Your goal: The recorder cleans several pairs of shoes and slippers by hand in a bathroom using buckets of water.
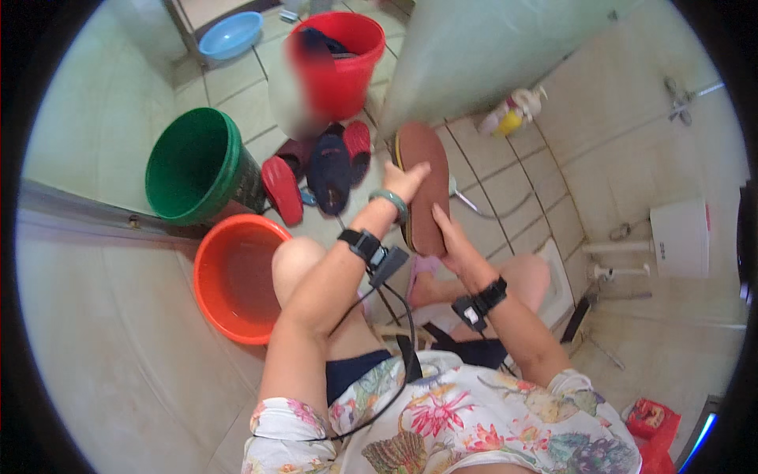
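Observation:
Held up in front of me is a slipper [426,146], its flat reddish-brown sole turned toward me and a dark edge along its left side. My left hand [404,183] grips its left side, with the thumb lying on the sole. My right hand [456,238] is closed on the lower right part of the same slipper. Beyond my left hand, several slippers stand on the tiles, among them a dark blue slipper [330,170] and a red slipper [282,189].
An orange basin [204,265] holding water stands beside my left knee. Behind it are a green bucket [234,162], a red bucket [367,71] with dark cloth inside, and a light blue basin [231,35]. Bottles [513,112] stand by the far wall; a white cistern [679,237] hangs at right.

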Tool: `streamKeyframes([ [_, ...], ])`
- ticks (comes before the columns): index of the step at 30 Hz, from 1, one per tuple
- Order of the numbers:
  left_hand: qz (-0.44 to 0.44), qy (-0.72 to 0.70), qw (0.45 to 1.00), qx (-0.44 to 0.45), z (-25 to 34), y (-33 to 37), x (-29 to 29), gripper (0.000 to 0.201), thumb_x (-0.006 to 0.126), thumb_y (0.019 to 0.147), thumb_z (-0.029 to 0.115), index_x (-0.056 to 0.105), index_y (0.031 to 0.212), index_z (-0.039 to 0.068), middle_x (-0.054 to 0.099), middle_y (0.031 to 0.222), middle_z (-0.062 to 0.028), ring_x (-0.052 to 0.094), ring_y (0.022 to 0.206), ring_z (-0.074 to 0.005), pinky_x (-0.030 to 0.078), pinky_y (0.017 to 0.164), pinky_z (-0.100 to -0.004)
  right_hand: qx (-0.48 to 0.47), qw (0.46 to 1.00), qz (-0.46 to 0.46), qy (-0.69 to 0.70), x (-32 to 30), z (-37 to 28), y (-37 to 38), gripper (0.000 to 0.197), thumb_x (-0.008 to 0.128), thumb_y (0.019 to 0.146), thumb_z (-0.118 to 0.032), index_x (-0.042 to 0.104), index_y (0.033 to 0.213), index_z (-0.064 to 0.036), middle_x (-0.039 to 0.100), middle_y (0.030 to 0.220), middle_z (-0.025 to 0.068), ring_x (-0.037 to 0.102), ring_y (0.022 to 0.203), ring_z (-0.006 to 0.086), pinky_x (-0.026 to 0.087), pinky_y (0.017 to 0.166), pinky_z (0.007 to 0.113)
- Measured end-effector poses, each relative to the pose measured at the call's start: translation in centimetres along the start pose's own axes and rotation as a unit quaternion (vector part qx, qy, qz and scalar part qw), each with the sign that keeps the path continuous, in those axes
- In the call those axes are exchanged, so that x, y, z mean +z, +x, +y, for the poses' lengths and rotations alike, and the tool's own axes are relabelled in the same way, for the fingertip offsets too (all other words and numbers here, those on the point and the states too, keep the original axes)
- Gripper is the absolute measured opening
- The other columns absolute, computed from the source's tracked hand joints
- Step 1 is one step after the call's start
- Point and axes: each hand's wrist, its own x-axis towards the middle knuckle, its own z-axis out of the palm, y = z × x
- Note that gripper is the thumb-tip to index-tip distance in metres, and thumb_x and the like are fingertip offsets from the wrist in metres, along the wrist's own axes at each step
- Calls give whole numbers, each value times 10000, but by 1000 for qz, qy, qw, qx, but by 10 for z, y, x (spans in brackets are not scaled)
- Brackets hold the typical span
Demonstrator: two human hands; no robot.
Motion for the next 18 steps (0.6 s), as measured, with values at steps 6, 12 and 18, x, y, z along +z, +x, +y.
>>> streamKeyframes([
  [6,160,256,939,164,52,-10,6,947,696,714,302,116,1431,80,157,1434,-272,181,1329,-436,229,1026,-574,99,995,9,9,-22,4,-1,474,519,919,-355,460,1260,-32,575,1177,79,569,1050,188,459,906,334],
  [12,353,15,864,357,91,3,-34,660,604,759,33,285,1335,-17,366,1298,-209,401,1165,-326,321,994,-392,49,995,-80,-27,43,-76,55,498,468,932,-390,438,1294,-49,513,1276,93,521,1131,195,405,984,365],
  [18,383,-62,860,332,96,1,-46,604,592,821,74,282,1336,19,360,1302,-173,434,1134,-297,341,936,-414,-76,970,-198,122,121,-205,156,728,395,923,-518,155,1430,-53,291,1430,188,319,1299,326,310,1043,487],
])
